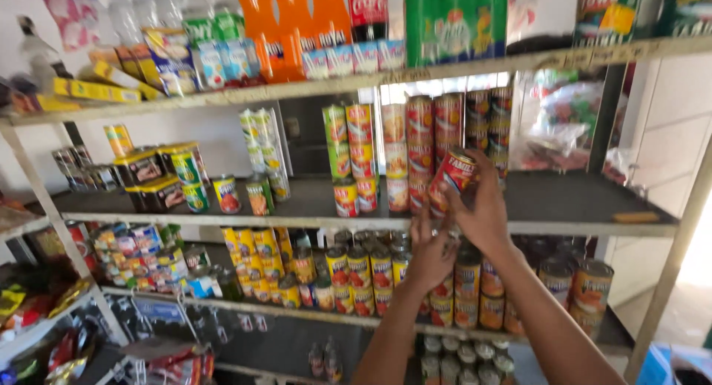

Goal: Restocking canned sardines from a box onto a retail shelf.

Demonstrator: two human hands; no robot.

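Note:
My right hand holds a red tin can tilted in front of the middle shelf. Its fingers wrap the can from the right side. My left hand is raised just below it, fingers loosely curled near the shelf edge, touching or nearly touching the can's lower end; I cannot tell which. Behind the can stand stacks of similar red and green cans.
A metal shelf rack holds soda bottles on top, boxes and cans at the middle left, and rows of yellow and red cans lower down. A bare stretch of middle shelf lies at the right. Packets fill the lower left.

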